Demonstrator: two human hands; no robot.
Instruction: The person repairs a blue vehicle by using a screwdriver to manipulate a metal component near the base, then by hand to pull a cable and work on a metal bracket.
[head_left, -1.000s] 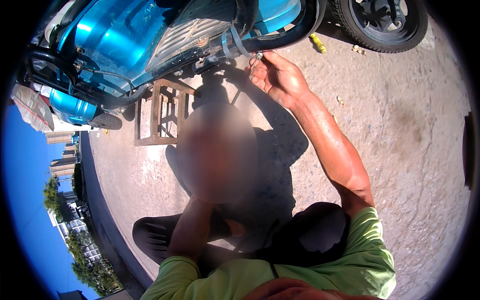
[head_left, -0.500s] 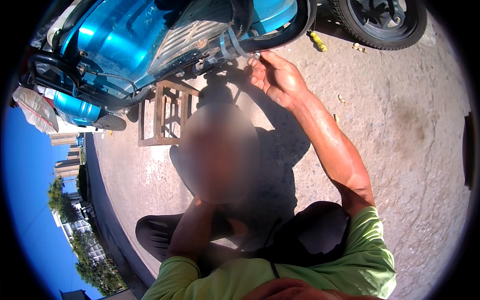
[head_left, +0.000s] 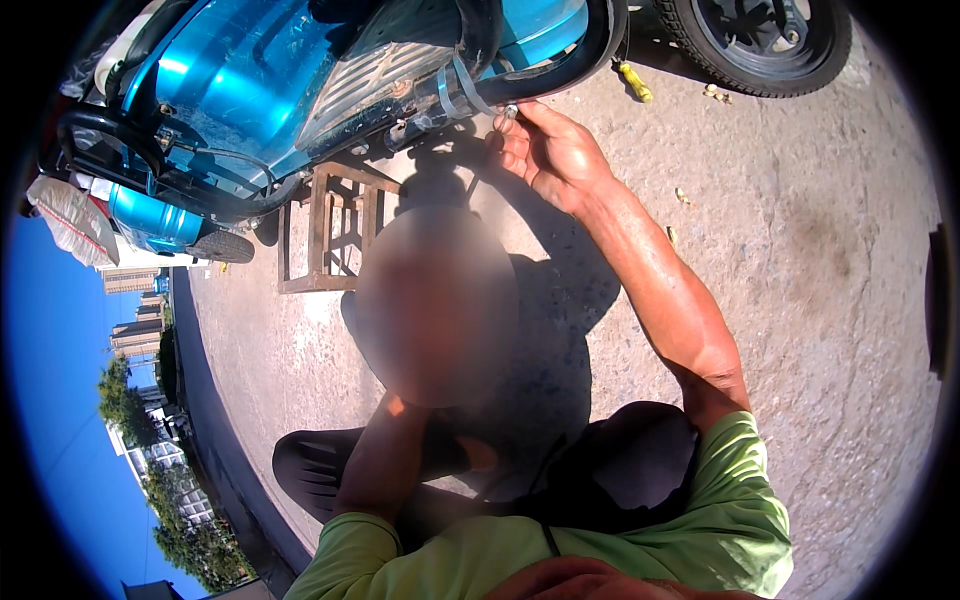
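My right hand (head_left: 558, 160) reaches up to the underside of a blue vehicle (head_left: 235, 90). Its fingertips are closed on the small silvery end of a grey metal band (head_left: 467, 88), which loops around the dark tube (head_left: 418, 122) of the vehicle's frame. The exact kind of fitting at the fingertips is too small to make out. My left forearm (head_left: 383, 450) comes up from below, and a round blurred patch covers the left hand, so its fingers and anything in them are hidden.
A rusty metal stool frame (head_left: 320, 230) stands below the vehicle. A yellow-handled tool (head_left: 634, 82) lies near a black-tyred wheel (head_left: 765, 45) at the upper right. Small bits (head_left: 717, 94) are scattered on the concrete ground (head_left: 790, 190). My bent legs (head_left: 630, 460) are below.
My right hand and the metal band's end have shifted very slightly to the left in the picture, along with the vehicle. The grip looks the same.
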